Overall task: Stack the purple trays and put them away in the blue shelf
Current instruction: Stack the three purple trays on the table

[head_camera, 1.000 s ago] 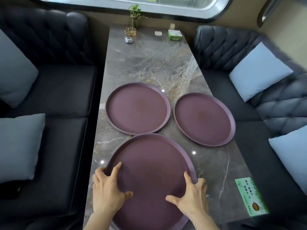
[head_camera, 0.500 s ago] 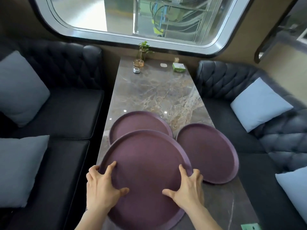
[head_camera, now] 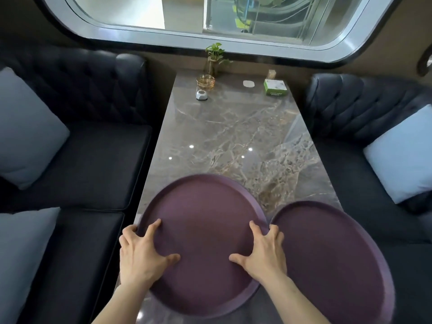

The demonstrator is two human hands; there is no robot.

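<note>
Fingers: we see the left hand [head_camera: 140,258] and right hand [head_camera: 261,253] each clamped on a side rim of the held tray [head_camera: 203,232], thumbs pressed flat inside it, other fingers curled over the edge.
Held tray: lower centre of the frame, blurred along its left rim.
Change: half a second ago the held tray only partly overlapped the far-left tray; now it covers that one almost fully, and just a thin purple arc shows at its upper right edge. The view has also tipped up, so more window [head_camera: 210,12] shows along the top.
Right tray [head_camera: 327,265]: lower right, on the table [head_camera: 233,132], its left rim touching or just beside the held tray near the right hand; we cannot tell which.
Hidden: the tray underneath is nearly all covered; the right tray's bottom edge is cut off by the frame; no blue shelf appears in this view.
Far end: a plant [head_camera: 215,57], a glass dish [head_camera: 205,81], a small white object [head_camera: 201,95] and a green box [head_camera: 275,87] sit at upper centre.
Writing: the box carries print, too small for us to read.
</note>
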